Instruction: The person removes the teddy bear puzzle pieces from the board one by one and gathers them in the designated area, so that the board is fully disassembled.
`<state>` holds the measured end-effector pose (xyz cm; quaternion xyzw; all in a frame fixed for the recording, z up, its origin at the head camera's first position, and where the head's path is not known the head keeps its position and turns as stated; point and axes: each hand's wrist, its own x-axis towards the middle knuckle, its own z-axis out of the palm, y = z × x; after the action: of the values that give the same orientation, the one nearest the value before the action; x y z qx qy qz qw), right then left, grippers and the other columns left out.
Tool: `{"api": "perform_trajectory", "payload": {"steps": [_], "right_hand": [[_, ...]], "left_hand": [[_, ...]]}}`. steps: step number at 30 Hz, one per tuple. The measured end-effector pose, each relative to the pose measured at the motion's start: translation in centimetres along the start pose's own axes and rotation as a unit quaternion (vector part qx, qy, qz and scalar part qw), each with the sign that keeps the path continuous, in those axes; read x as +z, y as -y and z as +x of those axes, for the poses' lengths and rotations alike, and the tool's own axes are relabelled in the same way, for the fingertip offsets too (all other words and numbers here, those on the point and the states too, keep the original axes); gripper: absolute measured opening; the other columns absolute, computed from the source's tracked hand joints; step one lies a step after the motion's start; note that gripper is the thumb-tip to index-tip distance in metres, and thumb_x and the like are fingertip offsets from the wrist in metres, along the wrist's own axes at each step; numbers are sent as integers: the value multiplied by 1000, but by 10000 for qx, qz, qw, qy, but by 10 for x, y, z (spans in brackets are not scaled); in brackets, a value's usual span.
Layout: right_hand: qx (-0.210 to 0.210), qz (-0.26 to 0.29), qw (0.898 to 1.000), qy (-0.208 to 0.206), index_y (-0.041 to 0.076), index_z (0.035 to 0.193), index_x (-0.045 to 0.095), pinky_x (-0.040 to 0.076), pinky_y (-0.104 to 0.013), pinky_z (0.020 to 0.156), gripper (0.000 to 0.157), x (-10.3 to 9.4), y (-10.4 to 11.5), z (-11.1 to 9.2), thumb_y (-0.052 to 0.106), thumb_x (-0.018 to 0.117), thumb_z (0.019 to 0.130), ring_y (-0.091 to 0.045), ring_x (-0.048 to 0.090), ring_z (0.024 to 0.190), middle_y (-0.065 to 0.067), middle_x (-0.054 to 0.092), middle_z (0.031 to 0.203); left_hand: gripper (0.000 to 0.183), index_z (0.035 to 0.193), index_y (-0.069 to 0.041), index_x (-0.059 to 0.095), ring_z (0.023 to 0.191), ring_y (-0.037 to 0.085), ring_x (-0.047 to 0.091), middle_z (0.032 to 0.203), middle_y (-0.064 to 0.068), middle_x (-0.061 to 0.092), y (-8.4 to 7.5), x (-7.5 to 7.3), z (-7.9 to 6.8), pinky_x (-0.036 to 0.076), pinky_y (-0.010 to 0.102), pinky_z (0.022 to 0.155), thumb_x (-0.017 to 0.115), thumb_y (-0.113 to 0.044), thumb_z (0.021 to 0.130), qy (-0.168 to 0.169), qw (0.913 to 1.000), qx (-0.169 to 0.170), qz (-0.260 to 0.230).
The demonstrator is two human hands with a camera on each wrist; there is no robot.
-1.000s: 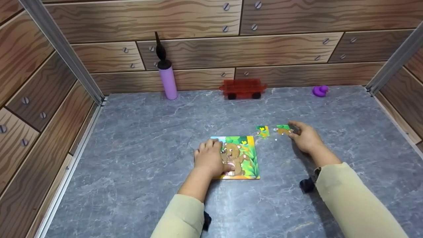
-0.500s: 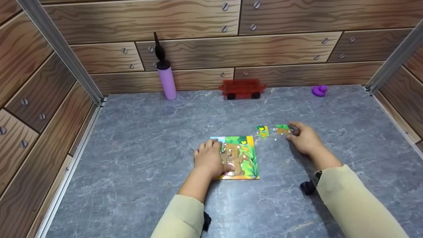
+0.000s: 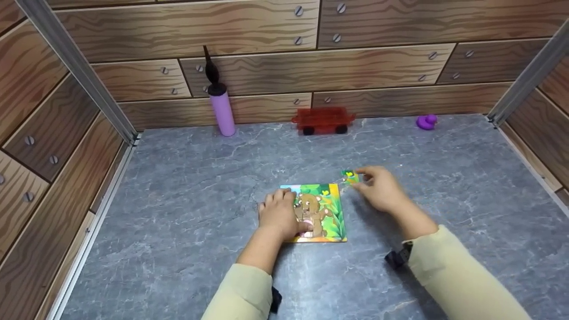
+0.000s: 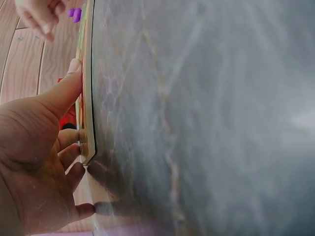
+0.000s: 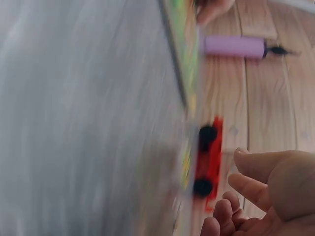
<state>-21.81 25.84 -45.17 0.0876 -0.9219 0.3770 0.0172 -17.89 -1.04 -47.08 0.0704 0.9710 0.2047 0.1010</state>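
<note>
A jigsaw puzzle board (image 3: 335, 218) with a brown bear picture lies flat on the table. My left hand (image 3: 279, 213) rests on its left part, the thumb (image 4: 69, 86) on the face and the fingertips around the left corner, the little finger on the table. Just beyond the board's upper right corner lies a loose green and yellow puzzle piece (image 3: 349, 176). My right hand (image 3: 380, 189) hovers right beside that piece, thumb and index finger apart at its right edge. In the blurred right wrist view nothing shows between the fingers of the right hand (image 5: 266, 191).
Along the back wall stand a purple hand pump (image 3: 222, 113) with a black nozzle, a red toy wagon (image 3: 323, 119) and a purple toy duck (image 3: 426, 122). Wood-patterned panels enclose the grey marbled table (image 3: 186, 222).
My right hand has moved left from the brown bear piece to the green and yellow piece. The bear piece no longer shows in the head view. My left hand stays on the board.
</note>
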Motion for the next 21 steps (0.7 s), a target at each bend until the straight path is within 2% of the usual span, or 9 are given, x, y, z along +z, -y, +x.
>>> {"api": "perform_trajectory", "payload": {"steps": [7, 12, 17, 21], "right_hand": [[-554, 60, 9980, 292, -7, 126, 71, 55, -47, 80, 38, 33, 35, -6, 10, 80, 93, -29, 62, 87, -21, 67, 103], [-410, 102, 9973, 601, -3, 128, 72, 54, -40, 73, 39, 53, 51, -10, 14, 81, 94, -19, 60, 78, -17, 66, 104], [-423, 84, 9956, 833, -4, 127, 72, 55, -42, 82, 39, 71, 55, -11, 13, 82, 93, -20, 61, 84, -11, 66, 100], [-465, 93, 9951, 863, -4, 124, 74, 54, -45, 86, 38, 82, 57, -10, 12, 82, 92, -23, 61, 90, -9, 67, 95]], "left_hand": [[100, 157, -10, 48, 142, 37, 41, 155, 11, 46, 0, 1, 0, 33, 58, 117, 88, -58, 80, -7, 10000, 18, 30], [99, 157, -10, 49, 142, 38, 40, 158, 11, 45, 2, 1, 0, 34, 58, 117, 88, -59, 79, -64, 9999, 71, 41], [100, 158, -10, 48, 144, 39, 39, 159, 12, 44, 2, 1, 0, 32, 58, 118, 88, -57, 80, -81, 9999, 106, 59], [100, 157, -9, 47, 144, 40, 40, 158, 13, 45, 2, 0, -2, 33, 59, 118, 88, -58, 80, -95, 9998, 142, 81]]}}
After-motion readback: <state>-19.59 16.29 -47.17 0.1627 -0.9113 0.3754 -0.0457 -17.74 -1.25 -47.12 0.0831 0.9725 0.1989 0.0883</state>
